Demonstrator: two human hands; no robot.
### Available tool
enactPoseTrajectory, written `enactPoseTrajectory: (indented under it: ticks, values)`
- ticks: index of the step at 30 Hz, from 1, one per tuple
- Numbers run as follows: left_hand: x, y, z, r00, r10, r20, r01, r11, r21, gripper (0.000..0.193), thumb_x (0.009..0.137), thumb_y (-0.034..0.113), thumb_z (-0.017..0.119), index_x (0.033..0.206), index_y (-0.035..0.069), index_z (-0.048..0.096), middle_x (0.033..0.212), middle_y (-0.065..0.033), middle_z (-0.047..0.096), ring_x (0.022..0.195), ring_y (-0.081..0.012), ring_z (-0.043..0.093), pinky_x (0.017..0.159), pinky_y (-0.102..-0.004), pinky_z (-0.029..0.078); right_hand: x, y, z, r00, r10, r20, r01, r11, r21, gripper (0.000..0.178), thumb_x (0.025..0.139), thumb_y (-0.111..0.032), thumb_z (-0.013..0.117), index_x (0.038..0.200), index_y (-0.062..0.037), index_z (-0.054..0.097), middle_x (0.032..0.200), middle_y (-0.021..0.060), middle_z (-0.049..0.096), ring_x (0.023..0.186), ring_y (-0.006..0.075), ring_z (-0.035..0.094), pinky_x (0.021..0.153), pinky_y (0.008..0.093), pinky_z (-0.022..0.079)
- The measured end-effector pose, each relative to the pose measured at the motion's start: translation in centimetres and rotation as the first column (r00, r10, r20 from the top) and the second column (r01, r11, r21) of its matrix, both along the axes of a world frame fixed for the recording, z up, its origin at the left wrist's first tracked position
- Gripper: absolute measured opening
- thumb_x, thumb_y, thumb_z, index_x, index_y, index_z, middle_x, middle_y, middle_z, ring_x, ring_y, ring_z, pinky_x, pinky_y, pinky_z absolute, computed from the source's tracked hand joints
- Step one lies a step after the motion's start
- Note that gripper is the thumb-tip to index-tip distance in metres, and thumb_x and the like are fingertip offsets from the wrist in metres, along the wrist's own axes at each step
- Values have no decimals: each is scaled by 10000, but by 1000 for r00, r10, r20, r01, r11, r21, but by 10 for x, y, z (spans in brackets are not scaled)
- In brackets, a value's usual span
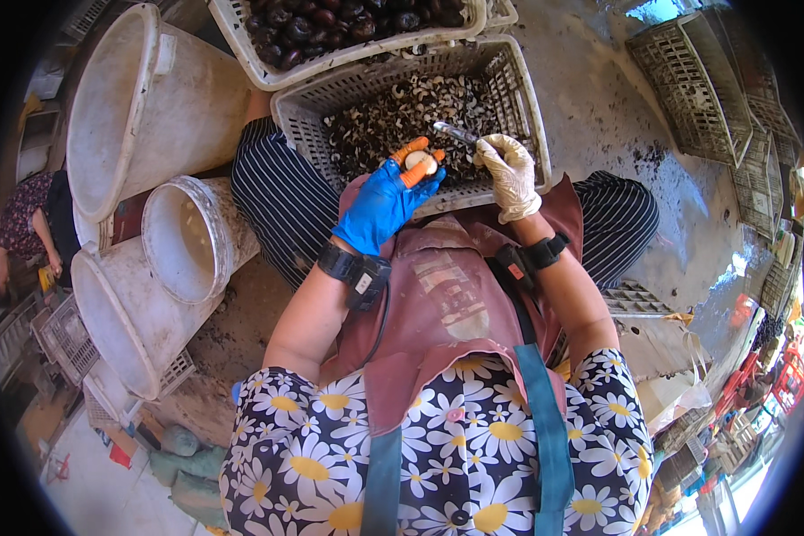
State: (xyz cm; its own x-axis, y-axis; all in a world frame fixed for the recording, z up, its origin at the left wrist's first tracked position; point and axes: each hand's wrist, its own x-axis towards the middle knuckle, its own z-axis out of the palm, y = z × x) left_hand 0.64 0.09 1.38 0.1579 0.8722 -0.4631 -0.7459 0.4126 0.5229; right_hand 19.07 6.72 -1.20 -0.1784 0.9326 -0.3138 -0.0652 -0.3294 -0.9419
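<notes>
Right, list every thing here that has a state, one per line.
Left hand: blue glove with orange fingertips, closed on a half-peeled round white piece.
White piece: mostly peeled, held over the grey crate.
Right hand: pale glove, gripping a small knife.
Knife: blade by the piece.
Grey crate: holding dark peelings.
White crate: full of dark unpeeled pieces.
White buckets: tilted.

Wet concrete floor [598, 98], white buckets [125, 98] (three), stacked crates [706, 80]

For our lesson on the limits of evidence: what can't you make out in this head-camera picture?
- Small pale round thing: kind unclear, half hidden by the blue-gloved left hand.
- Metal blade in the white-gloved right hand: handle hidden in the fist.
- Dark round things in the white plastic crate: cut off by the top edge.
</notes>
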Motion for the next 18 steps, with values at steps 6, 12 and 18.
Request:
enactPoseTrajectory:
  ticks: [6, 12, 18]
  values:
    - [3, -3, 14, 999, -23, -49, 22, 999, -38, 351, 916, 32, 389, 1253, -61, 361, 1214, -184, 472, 1119, -247, 472, 992, -334, 385, -13, -18, 14, 917, 4, 399, -153, 927, 342, 151, 704, -127, 722, 808, -41, 654, 753, 84, 608, 675, 150, 569, 628, 258, 454]
    - [6, -1, 18, 996, 3, -86, -10, 997, -82, 282, 910, 71, 433, 1166, -47, 435, 1172, -181, 507, 1099, -254, 501, 932, -338, 439, -3, -9, 8, 993, 114, -27, -112, 992, 57, 134, 759, -100, 689, 822, 6, 635, 735, 2, 590, 679, 70, 527, 617, 213, 437]
    - [1, -11, -3, 996, 12, 84, -3, 994, -108, 285, 893, 93, 489, 1167, 14, 481, 1137, -138, 538, 999, -217, 553, 859, -276, 475, 7, -3, -7, 971, 92, 223, -97, 995, 11, 138, 761, -116, 681, 867, -35, 649, 735, 41, 600, 687, 119, 555, 642, 245, 446]
